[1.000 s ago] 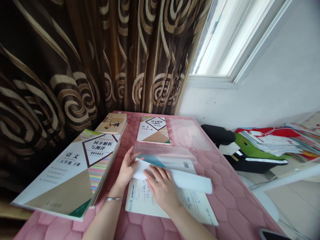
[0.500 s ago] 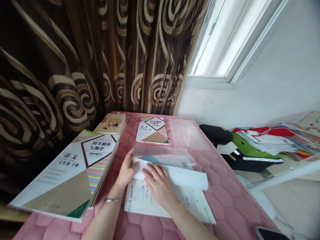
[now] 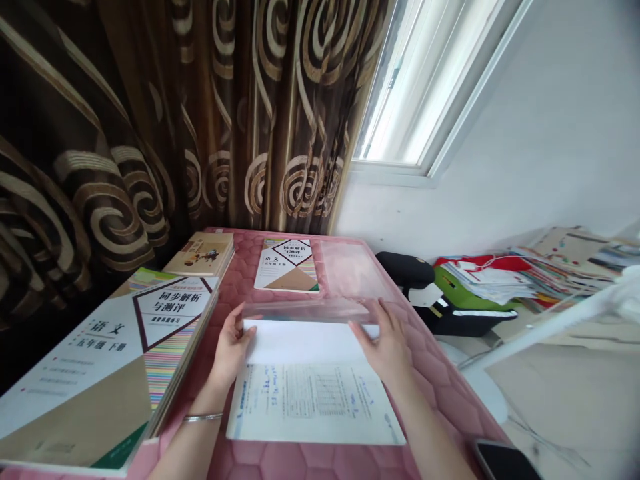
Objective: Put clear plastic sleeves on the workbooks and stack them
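Note:
A workbook (image 3: 320, 407) lies before me, its printed page showing blue handwriting. Across its upper part a white cover flap (image 3: 305, 343) is folded over, and a clear plastic book cover (image 3: 310, 309) shows beyond the flap. My left hand (image 3: 233, 343) is closed at the flap's left end, thumb on top and fingers behind the edge. At the right end my right hand (image 3: 387, 347) pinches the flap and plastic, its thumb resting on the white surface. The fingertips of both hands are partly hidden.
Stacked workbooks (image 3: 100, 367) and smaller brown books (image 3: 200, 253) stand on the left of the pink padded tabletop (image 3: 280, 460). Farther back lie another workbook (image 3: 287, 265) and a clear sheet (image 3: 350, 270). A phone (image 3: 505, 460) is at the near right, a white lamp arm (image 3: 555, 327) beyond the edge.
My right hand has moved from lying on the white flap to its right end. The flap now sits straighter across the workbook. The view has swung slightly right.

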Demonstrator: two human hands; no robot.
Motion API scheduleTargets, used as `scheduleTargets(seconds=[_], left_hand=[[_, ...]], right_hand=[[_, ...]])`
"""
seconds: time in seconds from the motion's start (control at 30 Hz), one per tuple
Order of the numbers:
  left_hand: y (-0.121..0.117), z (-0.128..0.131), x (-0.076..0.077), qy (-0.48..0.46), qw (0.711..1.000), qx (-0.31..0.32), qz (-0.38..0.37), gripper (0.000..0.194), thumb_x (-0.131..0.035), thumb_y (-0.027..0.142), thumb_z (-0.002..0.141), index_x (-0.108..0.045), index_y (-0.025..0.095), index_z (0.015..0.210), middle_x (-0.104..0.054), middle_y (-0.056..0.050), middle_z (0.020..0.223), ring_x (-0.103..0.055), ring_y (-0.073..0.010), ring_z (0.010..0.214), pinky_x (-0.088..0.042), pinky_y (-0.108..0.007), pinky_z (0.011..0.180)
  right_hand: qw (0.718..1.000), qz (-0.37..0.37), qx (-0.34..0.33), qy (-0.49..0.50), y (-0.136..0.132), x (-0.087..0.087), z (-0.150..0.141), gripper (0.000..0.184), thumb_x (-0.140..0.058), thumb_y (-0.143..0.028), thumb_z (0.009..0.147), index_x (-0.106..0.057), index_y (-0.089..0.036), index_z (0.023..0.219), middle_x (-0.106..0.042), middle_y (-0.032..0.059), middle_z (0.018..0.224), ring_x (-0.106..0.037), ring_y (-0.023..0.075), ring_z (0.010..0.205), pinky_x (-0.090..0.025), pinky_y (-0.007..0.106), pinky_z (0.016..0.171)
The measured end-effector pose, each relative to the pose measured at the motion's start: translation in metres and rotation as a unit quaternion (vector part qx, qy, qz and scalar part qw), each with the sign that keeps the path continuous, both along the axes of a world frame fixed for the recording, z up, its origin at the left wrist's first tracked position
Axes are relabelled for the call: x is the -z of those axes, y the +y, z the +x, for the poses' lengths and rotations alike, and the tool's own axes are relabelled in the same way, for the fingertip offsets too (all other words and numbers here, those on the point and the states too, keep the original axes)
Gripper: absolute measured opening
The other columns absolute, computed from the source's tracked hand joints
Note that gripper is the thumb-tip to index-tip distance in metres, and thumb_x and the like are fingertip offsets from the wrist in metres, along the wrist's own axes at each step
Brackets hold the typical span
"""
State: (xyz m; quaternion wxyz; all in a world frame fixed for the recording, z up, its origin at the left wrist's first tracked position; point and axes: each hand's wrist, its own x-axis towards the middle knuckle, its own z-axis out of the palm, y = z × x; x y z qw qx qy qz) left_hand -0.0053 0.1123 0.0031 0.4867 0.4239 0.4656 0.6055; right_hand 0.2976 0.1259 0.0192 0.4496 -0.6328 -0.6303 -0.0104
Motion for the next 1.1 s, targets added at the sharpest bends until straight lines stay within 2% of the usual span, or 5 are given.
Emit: scheduleTargets(seconds=[0.13, 0.27, 0.47, 0.77, 1.1], left_hand=[[0.000, -0.001, 0.003, 0.010, 1.000, 0.001, 0.010, 0.074, -0.070, 0.034, 0.071, -0.037, 0.020, 0.136, -0.067, -0.007, 0.102, -0.064, -0.0171, 0.091, -0.048, -0.025, 0.070], [0.002, -0.002, 0.006, 0.022, 1.000, 0.004, 0.017, 0.071, -0.069, 0.035, 0.071, -0.038, 0.020, 0.134, -0.067, -0.006, 0.099, -0.063, -0.0173, 0.092, -0.048, -0.026, 0.073], [0.003, 0.000, 0.007, 0.083, 0.995, -0.037, 0.048, 0.057, -0.065, 0.036, 0.075, -0.047, 0.020, 0.127, -0.066, -0.003, 0.093, -0.062, -0.0164, 0.093, -0.047, -0.027, 0.079], [-0.001, 0.002, 0.010, 0.130, 0.989, -0.056, 0.050, 0.055, -0.070, 0.036, 0.072, -0.053, 0.019, 0.121, -0.056, -0.009, 0.127, -0.051, -0.0208, 0.117, -0.040, -0.030, 0.096], [0.003, 0.000, 0.018, 0.105, 0.991, -0.064, 0.049, 0.049, -0.071, 0.031, 0.070, -0.057, 0.020, 0.116, -0.063, -0.003, 0.103, -0.058, -0.0146, 0.092, -0.044, -0.024, 0.080]], right_hand=[[0.961, -0.080, -0.039, 0.262, 0.010, 0.024, 0.013, 0.066, -0.070, -0.052, 0.065, -0.057, -0.022, 0.122, -0.066, 0.0076, 0.109, -0.059, 0.0274, 0.105, -0.050, 0.039, 0.086], [0.914, -0.092, -0.086, 0.386, 0.016, 0.037, 0.015, 0.068, -0.078, -0.045, 0.059, -0.058, -0.022, 0.120, -0.069, 0.0035, 0.094, -0.064, 0.0226, 0.088, -0.053, 0.033, 0.073], [0.905, -0.073, -0.088, 0.410, 0.014, 0.032, 0.013, 0.065, -0.078, -0.045, 0.059, -0.059, -0.020, 0.115, -0.068, 0.0034, 0.087, -0.064, 0.0211, 0.079, -0.052, 0.032, 0.067], [0.930, -0.058, -0.095, 0.351, 0.016, 0.036, 0.016, 0.058, -0.072, -0.043, 0.067, -0.057, -0.019, 0.118, -0.067, 0.0052, 0.093, -0.062, 0.0214, 0.088, -0.049, 0.035, 0.076], [0.913, -0.084, -0.105, 0.385, 0.017, 0.037, 0.017, 0.055, -0.073, -0.046, 0.063, -0.061, -0.019, 0.109, -0.067, 0.0045, 0.090, -0.061, 0.0173, 0.071, -0.047, 0.029, 0.060]])
